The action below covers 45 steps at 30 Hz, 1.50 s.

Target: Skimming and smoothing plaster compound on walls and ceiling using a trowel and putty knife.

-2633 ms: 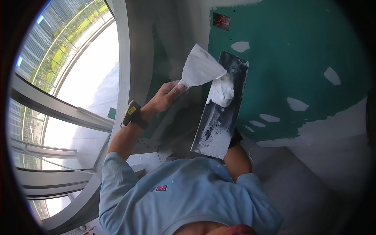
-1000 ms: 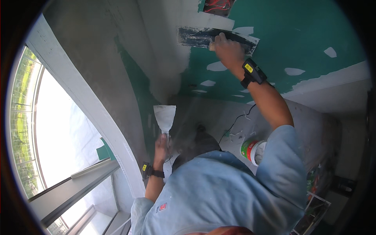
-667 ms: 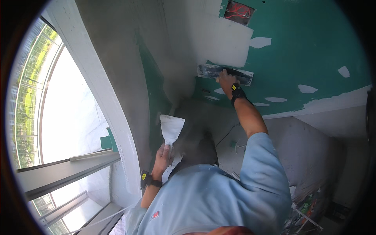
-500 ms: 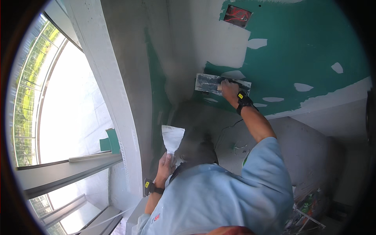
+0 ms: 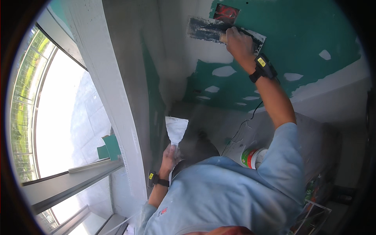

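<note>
My right hand grips the handle of a rectangular plastering trowel. Its long blade lies against or close to the wall, just below an open electrical box with red wires. Around it, white compound covers part of the green wallboard, and separate white patches dot the board lower down. Low in front of my body, my left hand is closed around the handle of a wide putty knife. That knife's whitish blade points up, apart from the wall.
To the left runs a pale window reveal beside a bright window with a metal frame. Green board scraps lie near the sill. A bucket stands by my right side, with a dark cable close by.
My right hand has raised the trowel up the wall to the electrical box, uncovering white patches beneath. The bucket now shows beside my right sleeve. My left hand still holds the putty knife.
</note>
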Tool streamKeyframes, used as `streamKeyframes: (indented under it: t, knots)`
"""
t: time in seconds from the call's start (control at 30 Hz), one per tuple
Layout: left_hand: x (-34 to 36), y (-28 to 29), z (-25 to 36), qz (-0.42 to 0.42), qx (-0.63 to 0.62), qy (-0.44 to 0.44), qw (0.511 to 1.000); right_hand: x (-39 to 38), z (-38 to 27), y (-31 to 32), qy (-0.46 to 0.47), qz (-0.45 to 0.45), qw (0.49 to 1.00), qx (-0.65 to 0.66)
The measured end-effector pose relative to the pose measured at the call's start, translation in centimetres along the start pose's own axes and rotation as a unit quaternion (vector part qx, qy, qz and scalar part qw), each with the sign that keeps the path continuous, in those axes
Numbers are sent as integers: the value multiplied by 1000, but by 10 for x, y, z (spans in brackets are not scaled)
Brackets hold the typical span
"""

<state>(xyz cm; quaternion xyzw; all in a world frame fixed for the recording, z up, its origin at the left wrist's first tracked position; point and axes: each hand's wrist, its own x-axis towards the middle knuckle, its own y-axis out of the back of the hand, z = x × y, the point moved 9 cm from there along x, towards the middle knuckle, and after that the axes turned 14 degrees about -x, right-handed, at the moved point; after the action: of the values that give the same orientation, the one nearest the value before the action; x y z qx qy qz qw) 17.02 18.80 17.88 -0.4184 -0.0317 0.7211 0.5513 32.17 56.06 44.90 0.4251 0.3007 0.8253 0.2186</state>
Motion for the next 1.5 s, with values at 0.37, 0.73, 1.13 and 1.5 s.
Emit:
streamKeyframes:
  t: [0.37,0.73,1.13,1.5]
  knots:
    - [17,5,9,56,25,17,998,-50,-66,-75,99,-138,985,43]
    - [-26,-4,1,19,18,-27,999,-158,-126,-184,83,-252,935,237]
    - [-13,-12,15,3,69,-43,997,3,-21,-17,-429,144,771,448]
    - [-7,3,7,35,24,-68,997,20,-23,-41,-426,202,746,470]
